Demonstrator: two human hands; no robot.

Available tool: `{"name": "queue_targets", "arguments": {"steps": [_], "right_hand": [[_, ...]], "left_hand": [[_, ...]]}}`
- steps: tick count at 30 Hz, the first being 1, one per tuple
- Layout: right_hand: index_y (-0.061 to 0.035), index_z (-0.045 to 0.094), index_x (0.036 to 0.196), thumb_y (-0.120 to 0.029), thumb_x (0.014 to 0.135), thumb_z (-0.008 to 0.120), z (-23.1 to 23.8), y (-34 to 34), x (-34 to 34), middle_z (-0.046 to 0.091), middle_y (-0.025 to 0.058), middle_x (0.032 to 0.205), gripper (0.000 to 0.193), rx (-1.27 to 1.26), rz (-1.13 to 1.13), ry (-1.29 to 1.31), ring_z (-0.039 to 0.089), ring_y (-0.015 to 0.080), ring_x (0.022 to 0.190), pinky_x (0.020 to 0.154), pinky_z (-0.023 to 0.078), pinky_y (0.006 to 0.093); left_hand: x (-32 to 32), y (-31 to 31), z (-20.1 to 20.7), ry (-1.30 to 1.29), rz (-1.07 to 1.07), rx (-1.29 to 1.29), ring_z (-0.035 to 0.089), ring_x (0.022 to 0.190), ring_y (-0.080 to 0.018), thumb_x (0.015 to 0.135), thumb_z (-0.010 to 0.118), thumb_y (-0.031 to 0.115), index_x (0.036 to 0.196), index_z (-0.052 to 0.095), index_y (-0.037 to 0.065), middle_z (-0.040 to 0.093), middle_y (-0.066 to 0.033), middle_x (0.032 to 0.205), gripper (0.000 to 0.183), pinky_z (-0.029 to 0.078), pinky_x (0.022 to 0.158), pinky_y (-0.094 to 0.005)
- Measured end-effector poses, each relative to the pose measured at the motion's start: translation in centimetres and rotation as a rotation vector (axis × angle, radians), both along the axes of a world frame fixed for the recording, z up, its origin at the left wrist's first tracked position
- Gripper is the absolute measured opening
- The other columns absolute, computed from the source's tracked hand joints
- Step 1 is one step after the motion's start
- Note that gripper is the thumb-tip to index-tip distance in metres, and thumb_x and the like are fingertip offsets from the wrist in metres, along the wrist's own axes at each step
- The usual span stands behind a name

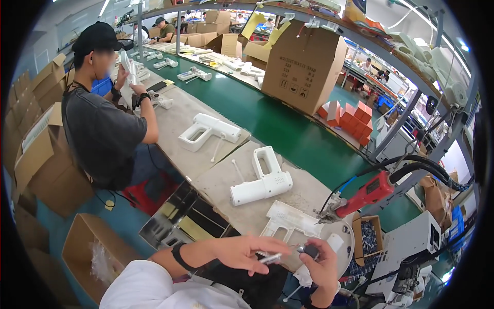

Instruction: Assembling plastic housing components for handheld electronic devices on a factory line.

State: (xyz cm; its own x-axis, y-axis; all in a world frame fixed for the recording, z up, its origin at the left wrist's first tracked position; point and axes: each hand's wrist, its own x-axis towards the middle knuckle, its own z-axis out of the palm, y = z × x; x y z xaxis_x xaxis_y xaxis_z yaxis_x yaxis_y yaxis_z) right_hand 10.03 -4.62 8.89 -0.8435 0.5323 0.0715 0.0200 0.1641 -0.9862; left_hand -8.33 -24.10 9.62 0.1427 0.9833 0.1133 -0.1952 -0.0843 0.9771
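Observation:
My left hand (239, 253) reaches in from the lower left, with a small silvery-white piece (270, 258) between thumb and fingers; its kind is too blurred to tell. Beside it my right hand (324, 265) pinches a small dark round part (310, 251) that looks like a little motor. Just beyond both hands lies an open white gun-shaped housing half (290, 220), hollow side up. A second white piece (304, 275) is partly hidden by my right hand. Farther up the bench rests a closed white gun-shaped housing (262, 180).
A red power screwdriver (366, 193) hangs at the right, its tip near the open housing. A carton of small dark parts (369, 239) stands right of my hands. A green conveyor (231, 103) runs behind the bench. At the left a co-worker (105, 123) handles a white housing.

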Motion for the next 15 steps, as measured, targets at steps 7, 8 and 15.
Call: {"name": "queue_targets", "arguments": {"steps": [7,8,15], "right_hand": [[-0.0022,0.065,0.112,-0.006,0.076,0.076,1.2,1.0,-2.2,0.066,0.0138,0.095,0.038,0.560,0.001,-0.114,0.066,0.0243,0.085,0.073,0.051,0.0307],[-0.0037,0.065,0.112,-0.009,0.076,0.076,0.7,1.3,-3.0,0.066,0.0150,0.096,0.038,0.611,-0.038,-0.140,0.065,0.0282,0.084,0.071,0.051,0.0324],[-0.0037,0.062,0.113,-0.005,0.079,0.069,-2.7,3.2,-7.8,0.064,0.0171,0.098,0.035,0.735,-0.101,-0.164,0.063,0.0345,0.090,0.079,0.049,0.0385]], "left_hand": [[-2.5,2.3,-3.2,0.485,0.497,0.339,0.057,0.108,-0.0172,0.088,0.067,0.002,0.141,0.044,0.009,0.050,-0.0117,0.132,0.058,0.054,0.068,-0.0249],[-3.4,2.7,-3.4,0.482,0.495,0.337,0.057,0.108,-0.0172,0.088,0.067,0.002,0.141,0.044,0.009,0.050,-0.0117,0.132,0.058,0.054,0.068,-0.0249],[-4.9,5.3,-5.3,-0.074,0.511,-0.099,0.063,0.081,-0.0122,0.090,0.065,0.004,0.139,0.043,0.008,0.059,-0.0079,0.112,0.053,0.055,0.066,-0.0268]]}}
